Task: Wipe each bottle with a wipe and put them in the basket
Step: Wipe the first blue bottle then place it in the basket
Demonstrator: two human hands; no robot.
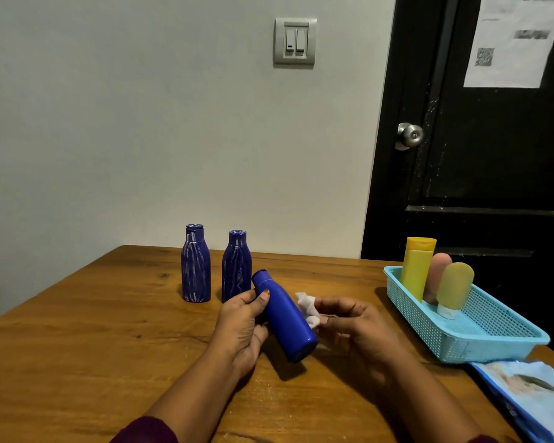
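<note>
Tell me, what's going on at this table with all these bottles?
A person is cleaning bottles. Their left hand holds a blue bottle tilted over the table, while the right hand holds a white wipe at its side. Two white-streaked blue bottles stand behind it. Three other bottles stand in the light blue basket on the right, near a pack of wipes.
</note>
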